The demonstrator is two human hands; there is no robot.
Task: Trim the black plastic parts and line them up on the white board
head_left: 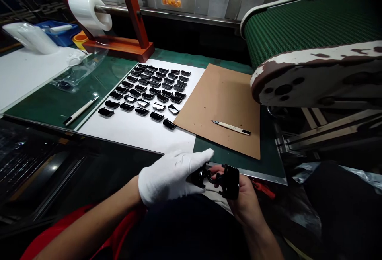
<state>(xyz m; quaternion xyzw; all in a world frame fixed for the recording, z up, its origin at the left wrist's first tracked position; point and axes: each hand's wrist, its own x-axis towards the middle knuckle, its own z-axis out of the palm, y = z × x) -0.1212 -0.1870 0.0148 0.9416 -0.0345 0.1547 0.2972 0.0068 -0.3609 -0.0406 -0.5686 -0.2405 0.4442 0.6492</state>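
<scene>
You are holding a glossy black plastic part [229, 181] up between your two hands, just above the edge of the bench. Its squarish block end is standing tilted against your bare right hand [243, 201], with its flat dark face showing, while its other end is partly disappearing behind your white-gloved left hand [170, 176]. A curved black hook [212, 178] is showing in the gap between the two ends, looping from one side toward the other. The shine is hiding any finer detail, and you are covering part of the piece.
</scene>
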